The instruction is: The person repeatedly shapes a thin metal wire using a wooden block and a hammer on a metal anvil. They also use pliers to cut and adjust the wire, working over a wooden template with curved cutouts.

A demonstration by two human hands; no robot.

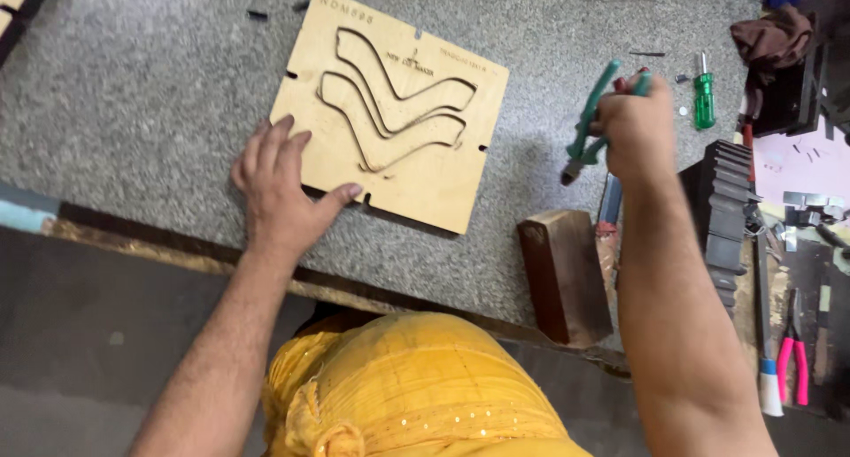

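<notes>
While left hand [282, 191] lies flat, fingers spread, on plywood die board [390, 112], right hand [636, 129] grips half-hidden green pliers [586, 129].

The plywood board [390, 112] lies on the stone worktop [150, 94], with the wooden block [564, 275] to its right.

The grey stone table [133, 94] has a wood board [390, 112], a brown block [564, 275] and a green screwdriver [704, 92] on it.

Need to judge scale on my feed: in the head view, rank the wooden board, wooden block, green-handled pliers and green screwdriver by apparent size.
1. wooden board
2. wooden block
3. green-handled pliers, raised in the right hand, so nearness may enlarge them
4. green screwdriver
</notes>
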